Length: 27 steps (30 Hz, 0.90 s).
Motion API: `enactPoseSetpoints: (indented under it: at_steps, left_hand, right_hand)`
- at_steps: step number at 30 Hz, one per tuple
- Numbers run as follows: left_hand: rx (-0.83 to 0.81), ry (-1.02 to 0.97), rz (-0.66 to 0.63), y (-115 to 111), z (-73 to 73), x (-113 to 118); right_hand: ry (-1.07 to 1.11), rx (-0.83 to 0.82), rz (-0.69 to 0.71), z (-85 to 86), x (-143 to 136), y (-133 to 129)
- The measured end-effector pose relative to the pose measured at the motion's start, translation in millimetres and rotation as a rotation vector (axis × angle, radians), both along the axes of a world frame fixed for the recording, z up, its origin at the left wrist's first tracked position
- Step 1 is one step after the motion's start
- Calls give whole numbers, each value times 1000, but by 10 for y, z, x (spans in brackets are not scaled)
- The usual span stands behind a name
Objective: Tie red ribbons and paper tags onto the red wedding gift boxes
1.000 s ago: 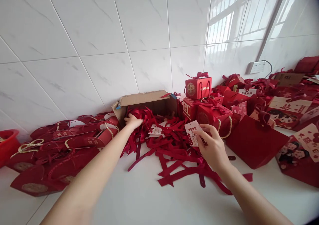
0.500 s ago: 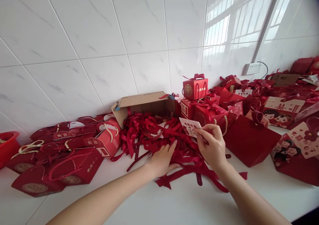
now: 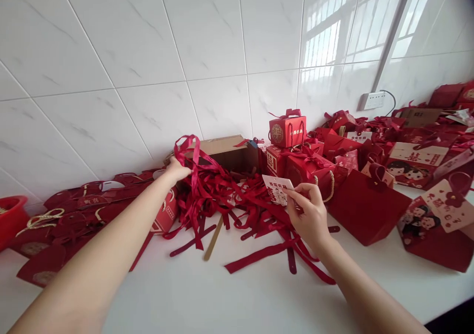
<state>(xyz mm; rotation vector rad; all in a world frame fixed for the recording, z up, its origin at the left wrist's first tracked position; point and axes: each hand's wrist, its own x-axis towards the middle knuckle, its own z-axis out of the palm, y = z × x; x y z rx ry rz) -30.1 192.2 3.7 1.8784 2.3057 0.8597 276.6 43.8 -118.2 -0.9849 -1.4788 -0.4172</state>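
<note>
My left hand [image 3: 177, 171] is closed on a bunch of red ribbons [image 3: 198, 159], lifting it in front of the cardboard box [image 3: 226, 143]. Loops rise above the fingers and strands trail down into the tangled heap spilling from the box. Between thumb and fingers, my right hand [image 3: 307, 213] pinches a white printed card [image 3: 274, 188] with red characters and a small drawing. The card is tilted over the right part of the ribbon heap. Dark red straps [image 3: 292, 260] and a gold strap [image 3: 214, 240] lie on the white table [image 3: 185, 294].
Red gift boxes [image 3: 91, 215] crowd the left side, beside a red basin [image 3: 13, 215]. A small red box [image 3: 288, 130] tops a stack behind my right hand. Large red boxes [image 3: 372, 208] fill the right. A socket strip [image 3: 372, 100] is on the tiled wall.
My left hand has moved up and left from the front of the heap, pulling ribbons with it. The gold strap is now uncovered. My right hand still holds the card, nearly unmoved.
</note>
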Motion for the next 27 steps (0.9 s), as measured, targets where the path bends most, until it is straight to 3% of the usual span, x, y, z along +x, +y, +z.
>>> enactPoseSetpoints:
  at_steps: [3,8,14,17,20,23,25,27]
  left_hand:
    - [-97,160,-26,-181,-227,85]
    - [-290,340,-263,-676,-576,334]
    - [-461,398,-642,-1429,-769,700]
    - [-422,444,-909,-1619,-963,841]
    - [-371,526,-1102,-1549,-1181,896]
    - [-393,556,-1057,-1275,-1245,854]
    - [-405,575,-977,-1006,-1114,760]
    - [-392,594,-810,-695,-849,610]
  right_hand:
    - [-8,-40,34,-33,-8,4]
    - [-46,-69,33,-55,-4,-5]
    - [-98,-66,12,-43,-32,-19]
    - [-99,-112,2,-51,-39,-22]
    - [-88,-188,-1,-71,-31,-17]
    - [-70,-206,-1,-90,-23,-3]
    - [-59,-189,5,-96,-18,7]
    - [-51,-170,11,-97,-12,17]
